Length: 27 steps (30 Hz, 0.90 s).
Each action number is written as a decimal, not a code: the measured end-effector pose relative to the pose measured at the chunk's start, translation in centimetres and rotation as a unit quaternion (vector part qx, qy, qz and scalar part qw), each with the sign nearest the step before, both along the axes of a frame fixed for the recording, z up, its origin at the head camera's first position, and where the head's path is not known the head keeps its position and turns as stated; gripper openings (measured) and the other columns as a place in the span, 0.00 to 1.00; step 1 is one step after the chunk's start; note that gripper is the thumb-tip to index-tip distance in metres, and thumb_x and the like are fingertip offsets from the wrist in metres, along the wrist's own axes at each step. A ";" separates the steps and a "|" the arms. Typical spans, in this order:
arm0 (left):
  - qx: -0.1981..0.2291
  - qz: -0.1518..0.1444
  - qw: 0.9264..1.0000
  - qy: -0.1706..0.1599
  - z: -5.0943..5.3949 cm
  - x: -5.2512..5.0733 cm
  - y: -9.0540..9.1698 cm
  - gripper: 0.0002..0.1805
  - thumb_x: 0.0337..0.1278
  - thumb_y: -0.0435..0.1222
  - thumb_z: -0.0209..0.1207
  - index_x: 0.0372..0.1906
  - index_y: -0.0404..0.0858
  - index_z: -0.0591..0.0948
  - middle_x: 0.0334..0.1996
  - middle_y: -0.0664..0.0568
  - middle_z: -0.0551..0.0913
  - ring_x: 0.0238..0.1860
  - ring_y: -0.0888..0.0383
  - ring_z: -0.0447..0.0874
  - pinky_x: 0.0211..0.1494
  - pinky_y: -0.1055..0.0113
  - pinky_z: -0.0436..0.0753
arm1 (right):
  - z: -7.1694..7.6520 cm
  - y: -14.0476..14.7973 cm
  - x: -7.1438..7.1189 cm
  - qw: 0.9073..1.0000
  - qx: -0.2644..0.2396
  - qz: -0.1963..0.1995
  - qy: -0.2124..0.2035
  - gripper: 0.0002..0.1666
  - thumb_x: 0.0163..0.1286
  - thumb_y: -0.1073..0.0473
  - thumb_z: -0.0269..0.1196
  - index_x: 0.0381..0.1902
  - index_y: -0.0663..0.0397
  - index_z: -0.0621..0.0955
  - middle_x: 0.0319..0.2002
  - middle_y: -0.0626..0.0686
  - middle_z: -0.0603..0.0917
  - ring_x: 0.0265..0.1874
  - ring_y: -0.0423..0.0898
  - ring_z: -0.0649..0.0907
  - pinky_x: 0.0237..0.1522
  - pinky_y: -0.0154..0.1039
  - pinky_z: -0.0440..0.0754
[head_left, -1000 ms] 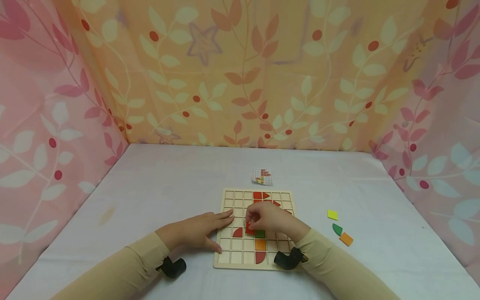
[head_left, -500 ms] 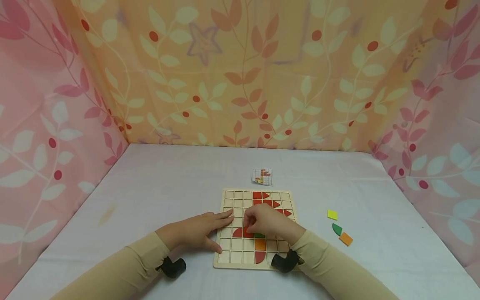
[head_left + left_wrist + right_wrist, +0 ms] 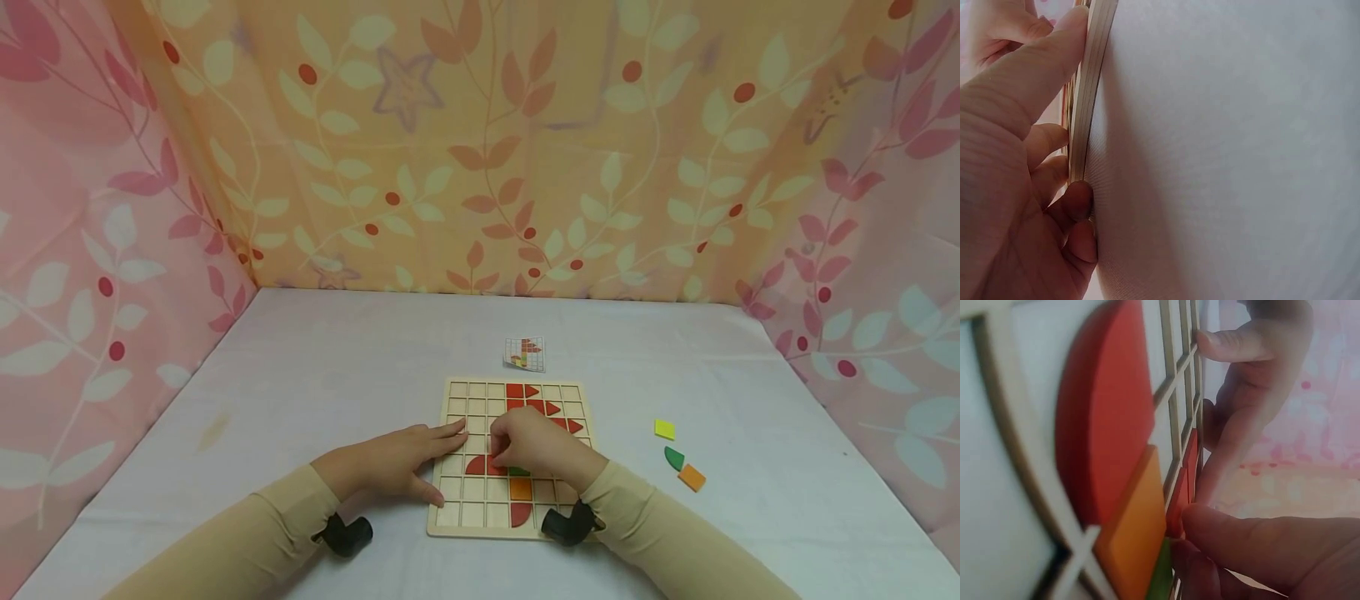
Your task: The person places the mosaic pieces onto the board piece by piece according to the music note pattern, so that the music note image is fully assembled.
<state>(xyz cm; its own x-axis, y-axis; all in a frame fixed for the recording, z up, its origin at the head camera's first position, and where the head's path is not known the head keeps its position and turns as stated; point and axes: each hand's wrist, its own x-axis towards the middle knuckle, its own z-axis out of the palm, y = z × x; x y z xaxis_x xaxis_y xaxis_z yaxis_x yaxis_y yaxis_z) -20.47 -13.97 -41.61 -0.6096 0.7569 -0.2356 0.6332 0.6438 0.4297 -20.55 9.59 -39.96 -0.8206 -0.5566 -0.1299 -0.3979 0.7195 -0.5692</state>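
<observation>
A wooden grid board lies on the table, partly filled with coloured tiles. My left hand rests on its left side, fingers spread over the edge and thumb touching the rim. Over the middle, my right hand has curled fingers, with thumb and fingertip on a red square tile. That tile lies in a cell between a red quarter-round tile and a green tile. Below the green one are an orange square and another red quarter-round. My right hand hides some central cells.
Right of the board lie a yellow square, a green quarter-round tile and a loose orange square. A small printed pattern card lies behind the board. Red triangles fill cells toward the upper right. Floral cloth encloses the table.
My right hand has lowered the red square from a tilted position into the cell beside the red quarter-round, and its fingers stay on it. My left hand has not moved.
</observation>
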 end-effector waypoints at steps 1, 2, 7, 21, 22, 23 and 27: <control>-0.001 0.000 1.000 -0.001 0.0 0.0 0.0 0.50 0.41 0.64 0.56 0.71 0.52 0.52 0.72 0.59 0.46 0.69 0.50 0.51 0.67 0.51 0.56 | 0.0 0.0 0.0 1.000 0.003 0.002 0.004 0.12 0.53 0.63 0.68 0.16 0.46 0.77 0.15 0.40 0.75 0.20 0.37 0.72 0.22 0.31 0.71; -0.002 0.001 1.000 -0.002 0.0 0.0 0.0 0.50 0.41 0.64 0.56 0.71 0.52 0.52 0.72 0.60 0.45 0.69 0.50 0.50 0.67 0.51 0.56 | 0.0 0.0 0.0 1.000 0.006 0.004 0.007 0.12 0.53 0.63 0.68 0.16 0.46 0.77 0.15 0.39 0.75 0.20 0.37 0.72 0.22 0.31 0.71; -0.007 0.006 1.000 -0.005 0.0 0.0 0.1 0.50 0.41 0.65 0.56 0.71 0.54 0.52 0.72 0.61 0.45 0.69 0.50 0.51 0.66 0.51 0.57 | 0.1 0.1 -0.2 1.000 0.019 0.003 -0.001 0.10 0.53 0.63 0.68 0.17 0.45 0.80 0.16 0.39 0.77 0.21 0.37 0.73 0.24 0.32 0.72; -0.009 0.005 1.000 -0.005 -0.1 0.0 0.1 0.50 0.41 0.65 0.55 0.71 0.54 0.51 0.72 0.61 0.45 0.69 0.49 0.51 0.66 0.50 0.56 | 1.4 1.5 -0.6 1.000 0.015 0.020 0.018 0.02 0.57 0.62 0.65 0.28 0.51 0.85 0.24 0.40 0.81 0.26 0.35 0.76 0.31 0.33 0.75; -0.009 0.008 1.000 -0.007 -0.1 -0.1 0.1 0.50 0.41 0.65 0.55 0.71 0.54 0.51 0.72 0.62 0.44 0.69 0.49 0.51 0.66 0.50 0.56 | 1.5 1.9 -0.6 1.000 0.008 0.020 0.020 0.02 0.57 0.63 0.65 0.29 0.52 0.85 0.25 0.40 0.80 0.26 0.36 0.76 0.32 0.33 0.75; -0.010 0.010 1.000 -0.009 -0.1 -0.1 0.1 0.50 0.40 0.65 0.55 0.71 0.54 0.51 0.72 0.62 0.44 0.69 0.49 0.51 0.66 0.50 0.56 | 1.6 2.2 -0.7 1.000 0.003 0.019 0.023 0.02 0.57 0.63 0.65 0.29 0.52 0.85 0.25 0.40 0.80 0.27 0.36 0.77 0.32 0.33 0.76; -0.014 0.018 1.000 -0.017 0.0 0.0 0.2 0.50 0.40 0.65 0.55 0.71 0.55 0.51 0.72 0.63 0.43 0.70 0.49 0.49 0.67 0.50 0.55 | 2.0 4.0 -0.9 0.999 -0.025 0.009 0.022 0.02 0.57 0.64 0.65 0.30 0.52 0.84 0.26 0.40 0.80 0.27 0.38 0.76 0.32 0.34 0.76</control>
